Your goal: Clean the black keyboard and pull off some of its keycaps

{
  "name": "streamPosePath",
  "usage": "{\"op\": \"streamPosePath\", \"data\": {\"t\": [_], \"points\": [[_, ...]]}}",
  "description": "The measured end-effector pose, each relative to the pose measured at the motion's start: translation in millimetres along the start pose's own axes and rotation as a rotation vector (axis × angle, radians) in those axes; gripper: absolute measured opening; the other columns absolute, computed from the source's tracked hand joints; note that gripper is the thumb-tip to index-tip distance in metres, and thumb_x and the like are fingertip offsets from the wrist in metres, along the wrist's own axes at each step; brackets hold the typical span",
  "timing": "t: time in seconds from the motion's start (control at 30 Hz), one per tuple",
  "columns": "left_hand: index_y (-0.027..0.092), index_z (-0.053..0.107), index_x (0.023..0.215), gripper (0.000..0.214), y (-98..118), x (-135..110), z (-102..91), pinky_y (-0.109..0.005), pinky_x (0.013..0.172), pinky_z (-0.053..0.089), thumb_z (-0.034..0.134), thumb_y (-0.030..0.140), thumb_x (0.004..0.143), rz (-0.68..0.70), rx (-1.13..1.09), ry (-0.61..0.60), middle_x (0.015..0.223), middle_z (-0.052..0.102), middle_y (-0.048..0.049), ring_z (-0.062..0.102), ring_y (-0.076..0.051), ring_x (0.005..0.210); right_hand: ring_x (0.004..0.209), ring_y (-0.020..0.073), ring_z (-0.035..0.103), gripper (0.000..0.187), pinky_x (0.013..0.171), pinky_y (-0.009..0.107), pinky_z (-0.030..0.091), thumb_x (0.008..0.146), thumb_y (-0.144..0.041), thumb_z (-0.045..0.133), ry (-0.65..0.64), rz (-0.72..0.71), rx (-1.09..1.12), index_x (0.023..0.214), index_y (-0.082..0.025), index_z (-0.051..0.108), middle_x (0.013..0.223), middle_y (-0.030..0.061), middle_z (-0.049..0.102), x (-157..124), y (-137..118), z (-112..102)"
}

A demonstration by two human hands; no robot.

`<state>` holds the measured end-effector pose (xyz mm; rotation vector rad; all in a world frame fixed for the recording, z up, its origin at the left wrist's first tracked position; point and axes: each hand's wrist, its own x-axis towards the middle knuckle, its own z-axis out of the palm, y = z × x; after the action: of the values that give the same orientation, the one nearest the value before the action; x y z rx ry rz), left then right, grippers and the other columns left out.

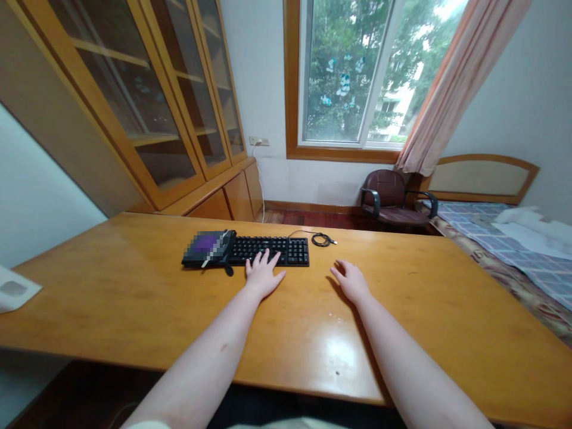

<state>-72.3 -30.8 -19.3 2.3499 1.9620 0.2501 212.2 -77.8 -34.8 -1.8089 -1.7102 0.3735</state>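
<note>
A black keyboard [279,249] lies on the wooden desk [134,298], with a dark pouch-like object [206,249] resting over its left end. My left hand [263,274] is spread flat, its fingertips on the keyboard's front edge. My right hand [351,280] lies flat on the desk to the right of the keyboard, fingers stretched out, holding nothing. A coiled black cable [320,239] lies just beyond the keyboard's right end.
A white paper [15,289] sits at the desk's left edge. A glass-door wooden cabinet [170,107] stands at the left. Behind the desk are a dark armchair [391,199] under the window [357,71] and a bed [513,250] at the right.
</note>
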Motion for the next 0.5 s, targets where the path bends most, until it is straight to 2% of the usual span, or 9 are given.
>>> {"op": "streamPosePath", "data": {"t": [0.17,0.3,0.43,0.5], "points": [[0.039,0.03,0.137,0.066,33,-19,-0.5,-0.06,0.102,0.01,0.042,0.062,0.076,0.108,-0.002,-0.002,0.149,0.023,-0.0071,0.021,-0.035,0.133,0.105,0.0246,0.057,0.051,0.094,0.039,0.041,0.08,-0.049,0.049,0.09,0.09,0.234,0.116,-0.013,0.057,0.115,0.0142,0.061,9,15,4],[0.04,0.031,0.136,0.066,53,-30,-1.4,-0.061,0.101,0.011,0.045,0.061,0.075,0.254,-0.061,-0.039,0.149,0.022,-0.0078,0.021,-0.036,0.133,0.102,0.0244,0.059,0.051,0.092,0.039,0.043,0.079,-0.047,0.051,0.138,0.126,0.353,0.115,-0.011,0.057,0.114,0.0151,0.062,15,23,7],[0.037,0.03,0.138,0.07,61,-32,-2.0,-0.06,0.102,0.011,0.05,0.059,0.074,0.402,-0.14,-0.082,0.149,0.021,-0.0093,0.017,-0.036,0.134,0.103,0.0261,0.059,0.051,0.091,0.041,0.044,0.078,-0.043,0.053,0.147,0.141,0.378,0.118,-0.012,0.055,0.114,0.015,0.062,16,21,5],[0.032,0.033,0.137,0.068,58,-31,-5.9,-0.056,0.104,0.014,0.05,0.055,0.076,0.443,-0.194,-0.037,0.147,0.026,-0.0096,0.02,-0.033,0.134,0.104,0.027,0.058,0.052,0.092,0.043,0.043,0.077,-0.041,0.055,0.152,0.135,0.375,0.12,-0.012,0.053,0.115,0.0149,0.062,15,19,4]]}}
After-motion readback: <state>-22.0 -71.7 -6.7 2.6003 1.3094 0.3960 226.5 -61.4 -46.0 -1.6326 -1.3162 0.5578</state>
